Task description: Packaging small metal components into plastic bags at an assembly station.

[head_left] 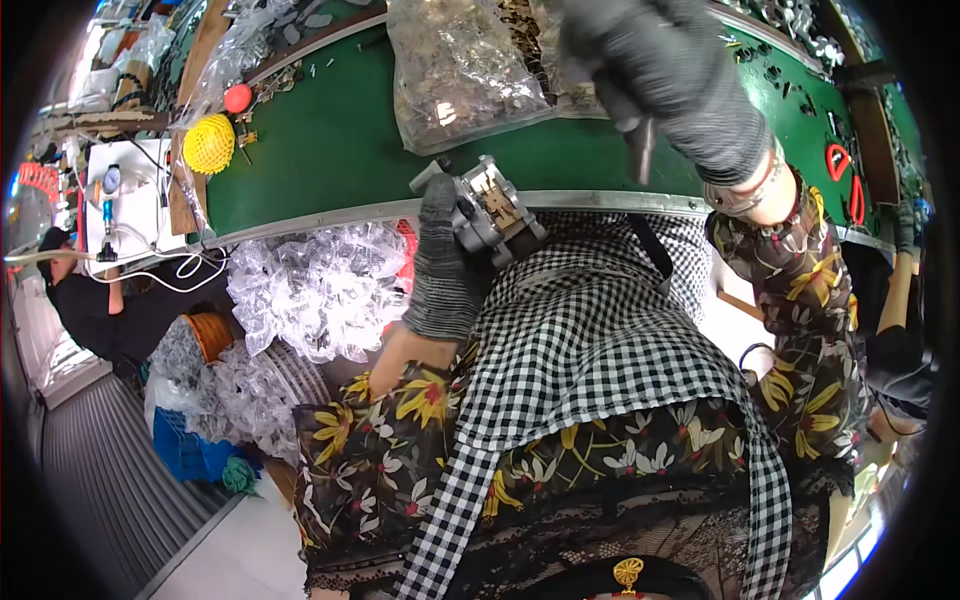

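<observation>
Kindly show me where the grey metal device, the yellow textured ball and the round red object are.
Grey metal device (491, 208): head view, near its middle.
Yellow textured ball (209, 144): head view, its centre.
Round red object (238, 98): head view, its centre.

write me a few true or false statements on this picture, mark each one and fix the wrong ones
1. The left hand holds a metal device. True.
2. The right hand is empty. False: it holds a tool, though blur hides what kind.
3. A yellow round object lies left of the clear plastic bag. True.
4. The red ball lies right of the clear plastic bag. False: it lies left of it, near the yellow round object.
5. The person wears a black-and-white checked apron. True.
</observation>
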The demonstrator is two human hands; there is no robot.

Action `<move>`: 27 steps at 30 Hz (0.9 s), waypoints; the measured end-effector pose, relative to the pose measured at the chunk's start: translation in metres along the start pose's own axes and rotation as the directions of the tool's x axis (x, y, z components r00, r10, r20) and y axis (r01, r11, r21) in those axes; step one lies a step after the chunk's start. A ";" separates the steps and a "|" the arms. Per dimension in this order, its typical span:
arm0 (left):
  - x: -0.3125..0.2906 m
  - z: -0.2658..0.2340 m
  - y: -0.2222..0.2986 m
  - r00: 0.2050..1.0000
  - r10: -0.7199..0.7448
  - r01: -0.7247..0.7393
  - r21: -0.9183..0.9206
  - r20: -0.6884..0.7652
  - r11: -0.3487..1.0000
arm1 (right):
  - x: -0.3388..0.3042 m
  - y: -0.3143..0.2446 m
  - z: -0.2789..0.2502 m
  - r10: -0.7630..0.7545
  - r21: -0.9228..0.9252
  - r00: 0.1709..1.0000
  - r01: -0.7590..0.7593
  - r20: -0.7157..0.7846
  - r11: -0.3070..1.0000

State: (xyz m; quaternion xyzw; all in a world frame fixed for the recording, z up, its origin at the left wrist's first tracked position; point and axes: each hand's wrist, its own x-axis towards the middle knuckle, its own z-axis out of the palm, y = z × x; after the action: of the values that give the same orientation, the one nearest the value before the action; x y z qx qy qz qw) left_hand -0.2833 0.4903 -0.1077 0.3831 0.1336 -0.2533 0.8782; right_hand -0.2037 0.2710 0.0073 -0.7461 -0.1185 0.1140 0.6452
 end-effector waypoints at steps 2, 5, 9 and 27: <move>0.003 0.008 -0.019 0.969 0.066 -0.098 -0.125 -0.239 0.987 | -0.009 0.014 0.000 -0.107 0.157 0.994 0.107 -0.007 0.982; 0.011 0.015 -0.048 0.963 0.024 -0.079 -0.199 -0.267 0.977 | -0.023 0.055 0.012 -0.293 -0.010 0.934 0.298 -0.206 0.955; 0.002 0.025 -0.042 0.952 0.050 -0.113 -0.196 -0.302 0.974 | -0.019 0.054 0.018 -0.346 0.026 0.915 0.359 -0.208 0.933; 0.010 0.011 -0.053 0.926 0.017 -0.070 -0.129 -0.377 0.989 | 0.010 0.055 0.076 -0.901 -0.070 0.432 0.901 0.040 0.428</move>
State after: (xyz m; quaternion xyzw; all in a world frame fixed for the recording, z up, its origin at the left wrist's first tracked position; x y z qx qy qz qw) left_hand -0.3041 0.4479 -0.1366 0.3645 0.3076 -0.1459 0.8667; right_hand -0.2173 0.3374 -0.0585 -0.5935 -0.5013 -0.2539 0.5762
